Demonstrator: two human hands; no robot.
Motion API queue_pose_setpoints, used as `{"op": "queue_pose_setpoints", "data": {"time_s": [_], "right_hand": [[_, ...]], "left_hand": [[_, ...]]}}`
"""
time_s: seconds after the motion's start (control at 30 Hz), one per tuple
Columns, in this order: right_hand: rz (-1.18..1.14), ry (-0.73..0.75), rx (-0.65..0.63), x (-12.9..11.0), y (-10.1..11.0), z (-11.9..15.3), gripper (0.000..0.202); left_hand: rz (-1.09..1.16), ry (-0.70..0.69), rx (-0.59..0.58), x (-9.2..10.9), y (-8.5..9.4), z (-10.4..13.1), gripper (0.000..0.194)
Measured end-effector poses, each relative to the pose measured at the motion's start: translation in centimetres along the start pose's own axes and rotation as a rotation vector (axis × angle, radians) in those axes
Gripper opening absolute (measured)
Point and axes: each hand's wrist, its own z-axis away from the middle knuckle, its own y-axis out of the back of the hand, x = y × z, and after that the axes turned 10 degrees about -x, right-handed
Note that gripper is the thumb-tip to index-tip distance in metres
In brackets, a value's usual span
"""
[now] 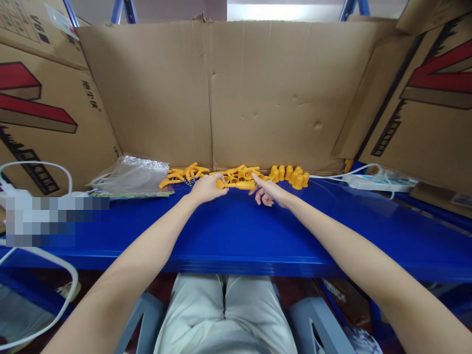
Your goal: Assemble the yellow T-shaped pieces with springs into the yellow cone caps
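Both arms reach forward over a blue table (236,231). My left hand (206,188) grips the left end of a long yellow plastic handle piece (238,185) that lies flat on the table. My right hand (267,191) touches the right end of the same piece with its index finger, the other fingers curled. Behind them lies a pile of yellow curved plastic parts (188,173) with a small metal chain, and to the right stands a cluster of yellow cap-shaped parts (291,176).
A wall of brown cardboard (221,93) closes off the back and sides of the table. Clear plastic bags (129,176) lie at the left. A white power strip with cable (376,182) sits at the right. White cables loop at the left edge.
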Motion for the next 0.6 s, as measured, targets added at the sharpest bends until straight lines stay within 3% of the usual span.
{"op": "queue_pose_setpoints", "data": {"time_s": [0.13,0.33,0.6], "right_hand": [[-0.016,0.061,-0.006,0.1,0.2,0.3,0.040],[-0.049,0.143,-0.045,1.0,0.5,-0.3,0.048],[-0.074,0.115,-0.061,0.6,0.3,0.0,0.025]], "left_hand": [[-0.005,0.004,-0.010,-0.1,0.0,0.0,0.035],[-0.011,0.004,-0.013,-0.1,0.0,0.0,0.037],[-0.031,0.006,-0.019,0.2,0.1,0.2,0.038]]}}
